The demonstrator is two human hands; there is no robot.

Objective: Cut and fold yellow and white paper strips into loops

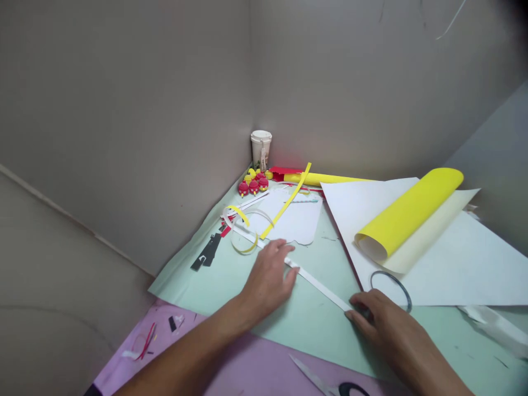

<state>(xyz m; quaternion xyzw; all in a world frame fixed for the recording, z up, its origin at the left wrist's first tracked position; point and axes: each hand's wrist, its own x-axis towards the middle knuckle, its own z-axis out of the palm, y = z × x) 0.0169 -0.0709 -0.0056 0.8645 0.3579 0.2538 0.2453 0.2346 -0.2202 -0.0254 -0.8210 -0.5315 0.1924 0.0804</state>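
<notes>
A long narrow white paper strip (319, 285) runs diagonally over the green sheet (231, 275). Its near right end is pinched between the thumb and fingers of my right hand (377, 316). My left hand (272, 272) is over the strip farther up, thumb and fingers apart, with the fingertips beside it. Beyond my left hand lie curled white and yellow strips (245, 247) and a straight yellow strip (289, 201), partly over a white paper piece (309, 223). A dark ring (391, 276) lies just behind my right hand.
Scissors (313, 377) lie at the front on the purple surface (256, 363). Rolled yellow paper (412, 214) rests on large white sheets (462, 275) at right. Red and yellow balls (253, 186) and a lidded cup (261, 148) stand in the back corner. Black scraps (208, 251) lie left.
</notes>
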